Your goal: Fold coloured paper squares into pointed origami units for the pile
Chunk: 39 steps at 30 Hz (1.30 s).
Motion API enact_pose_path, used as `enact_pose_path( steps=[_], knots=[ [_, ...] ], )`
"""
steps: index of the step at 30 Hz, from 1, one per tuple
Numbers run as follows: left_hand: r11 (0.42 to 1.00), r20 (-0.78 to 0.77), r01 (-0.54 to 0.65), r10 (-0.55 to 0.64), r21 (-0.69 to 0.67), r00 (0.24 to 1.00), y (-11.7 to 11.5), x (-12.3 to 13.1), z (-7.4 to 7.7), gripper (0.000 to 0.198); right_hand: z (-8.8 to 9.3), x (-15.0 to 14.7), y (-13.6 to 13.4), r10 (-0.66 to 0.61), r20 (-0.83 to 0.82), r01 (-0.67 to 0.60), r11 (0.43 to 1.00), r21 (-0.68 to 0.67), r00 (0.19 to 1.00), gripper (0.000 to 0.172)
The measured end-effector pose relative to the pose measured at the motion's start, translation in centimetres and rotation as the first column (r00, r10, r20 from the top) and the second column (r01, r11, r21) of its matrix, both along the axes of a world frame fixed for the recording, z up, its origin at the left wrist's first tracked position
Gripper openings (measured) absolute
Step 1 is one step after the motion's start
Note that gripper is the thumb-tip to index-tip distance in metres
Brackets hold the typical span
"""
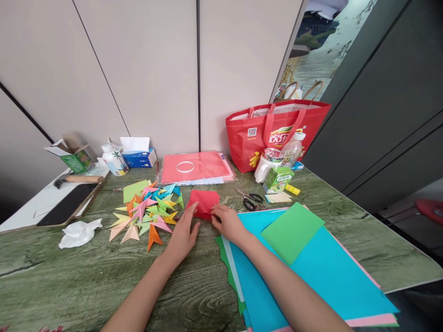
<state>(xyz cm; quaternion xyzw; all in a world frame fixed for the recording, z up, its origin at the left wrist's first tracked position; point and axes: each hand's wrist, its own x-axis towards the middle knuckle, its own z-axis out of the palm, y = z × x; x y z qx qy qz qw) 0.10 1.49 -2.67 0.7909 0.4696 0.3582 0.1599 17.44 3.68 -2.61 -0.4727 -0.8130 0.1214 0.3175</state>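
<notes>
A small red paper [204,202] lies on the green wood-grain table [194,281] between my hands. My left hand [184,233] touches its left edge, fingers apart and thumb extended. At its lower right corner my right hand [226,222] has its fingertips pressed together on the edge. To the left, a pile of folded paper pieces [148,210] in several colours spreads beside my left hand. Large blue sheets [321,276] lie beneath my right forearm, with a green square sheet [292,233] on top.
Black-handled scissors [249,203] and a small pad [278,198] lie right of the red paper. Behind stand a green box [278,180], a white mug [263,168] and a red bag [245,143]. A crumpled tissue [79,234] and a phone [67,204] are at left.
</notes>
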Motion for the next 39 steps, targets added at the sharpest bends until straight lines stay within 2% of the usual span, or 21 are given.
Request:
enact_pose_path(
  steps=[3, 6, 8, 10, 11, 13, 20, 23, 27, 30, 32, 33, 35, 37, 39],
  knots=[
    [0.998, -0.04, -0.048, 0.05, 0.044, 0.998, 0.2, -0.2, -0.1, 0.055, 0.0, 0.0, 0.1, -0.082, -0.127, 0.084, 0.996, 0.009, 0.989, 0.017],
    [0.995, -0.093, -0.092, 0.096, 0.043, 0.991, 0.3, -0.4, 0.0, 0.056, -0.1, 0.2, 0.4, -0.208, -0.339, 0.2, 0.978, -0.057, 0.918, 0.014],
    [0.994, -0.125, -0.104, 0.106, 0.02, 0.986, 0.2, -0.4, 0.1, 0.056, -0.3, 0.5, 0.8, -0.298, -0.551, 0.222, 0.954, -0.202, 0.78, 0.009],
    [0.996, -0.14, -0.088, 0.087, -0.005, 0.986, 0.1, -0.2, 0.3, 0.055, -0.6, 0.6, 1.2, -0.379, -0.727, 0.154, 0.921, -0.359, 0.572, 0.007],
    [0.997, -0.138, -0.071, 0.069, -0.013, 0.988, 0.0, -0.2, 0.4, 0.055, -0.7, 0.7, 1.4, -0.404, -0.765, 0.117, 0.908, -0.402, 0.502, 0.01],
    [0.999, -0.121, -0.036, 0.034, -0.015, 0.992, -0.2, -0.1, 0.5, 0.054, -1.0, 0.7, 1.7, -0.429, -0.799, 0.066, 0.893, -0.444, 0.421, 0.018],
    [0.997, -0.133, -0.072, 0.073, 0.015, 0.988, -0.1, -0.3, 0.7, 0.048, -1.0, 0.5, 2.0, -0.443, -0.859, -0.006, 0.888, -0.459, 0.255, 0.027],
    [0.993, -0.2, -0.098, 0.108, 0.06, 0.974, 0.1, -0.5, 0.6, 0.046, -1.0, 0.5, 2.0, -0.435, -0.871, -0.013, 0.893, -0.45, 0.226, 0.027],
    [0.974, -0.302, -0.185, 0.216, 0.128, 0.929, 0.3, -0.7, 0.6, 0.037, -1.0, 0.5, 2.1, -0.422, -0.876, -0.007, 0.9, -0.435, 0.232, 0.026],
    [0.943, -0.28, -0.275, 0.319, 0.186, 0.905, 0.2, -0.7, 1.0, 0.033, -1.1, 0.5, 2.0, -0.4, -0.876, -0.006, 0.909, -0.417, 0.27, 0.027],
    [0.916, -0.217, -0.319, 0.372, 0.242, 0.902, 0.2, -0.7, 1.4, 0.03, -1.1, 0.5, 1.9, -0.382, -0.865, -0.002, 0.915, -0.404, 0.327, 0.027],
    [0.911, -0.19, -0.313, 0.369, 0.269, 0.91, 0.1, -0.6, 1.5, 0.03, -1.1, 0.4, 1.8, -0.373, -0.856, 0.0, 0.917, -0.399, 0.358, 0.027],
    [0.926, -0.21, -0.215, 0.287, 0.309, 0.935, 0.1, -0.4, 1.7, 0.031, -1.0, 0.3, 1.7, -0.361, -0.842, 0.001, 0.919, -0.393, 0.401, 0.026],
    [0.949, -0.336, -0.072, 0.179, 0.307, 0.925, 0.0, -0.3, 1.6, 0.035, -1.0, 0.2, 1.6, -0.351, -0.838, -0.003, 0.922, -0.388, 0.418, 0.025],
    [0.962, -0.471, -0.015, 0.148, 0.273, 0.869, 0.0, -0.3, 1.2, 0.038, -0.9, 0.2, 1.6, -0.344, -0.837, -0.005, 0.924, -0.383, 0.426, 0.025]
  ],
)
